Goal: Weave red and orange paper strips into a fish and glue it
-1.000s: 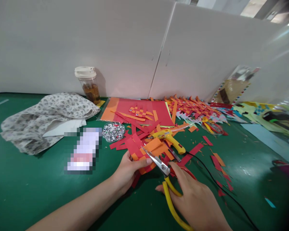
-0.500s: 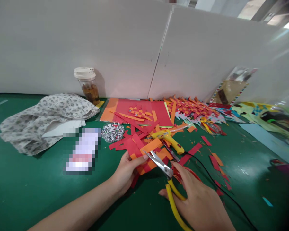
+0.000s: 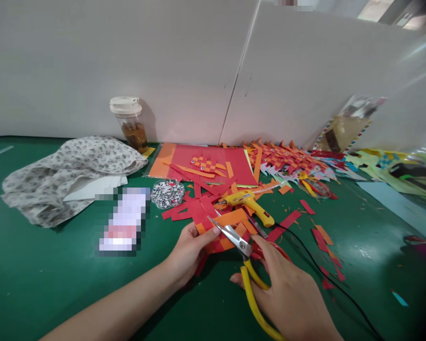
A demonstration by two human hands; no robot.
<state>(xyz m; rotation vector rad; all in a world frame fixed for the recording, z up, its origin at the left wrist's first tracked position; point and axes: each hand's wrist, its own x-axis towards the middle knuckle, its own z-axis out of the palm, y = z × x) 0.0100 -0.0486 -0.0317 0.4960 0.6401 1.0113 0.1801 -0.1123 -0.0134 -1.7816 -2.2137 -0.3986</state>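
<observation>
Pinched in my left hand (image 3: 190, 253) is a woven paper piece (image 3: 222, 246) of red and orange strips, with my thumb on top. My right hand (image 3: 291, 289) is closed on yellow-handled scissors (image 3: 255, 303). Their blades are slightly parted and lie across the paper beside my left thumb. Under the fingers of my right hand, a red handle (image 3: 279, 251) partly shows, perhaps of another tool. A yellow glue gun (image 3: 253, 207) lies just beyond the paper, with its nozzle pointing left.
Loose red strips (image 3: 286, 226) and scraps lie around. Behind are finished woven paper fish (image 3: 280, 158) and a small fish (image 3: 204, 165) on packed paper sheets (image 3: 241, 175). Left stand googly eyes (image 3: 167, 194), a phone (image 3: 128, 220), cloth (image 3: 81, 166) and a tea cup (image 3: 133, 125). A black cord (image 3: 326, 277) runs right.
The scissors and my right hand have shifted slightly left, and the blades sit a little further over the paper. My left hand keeps its hold.
</observation>
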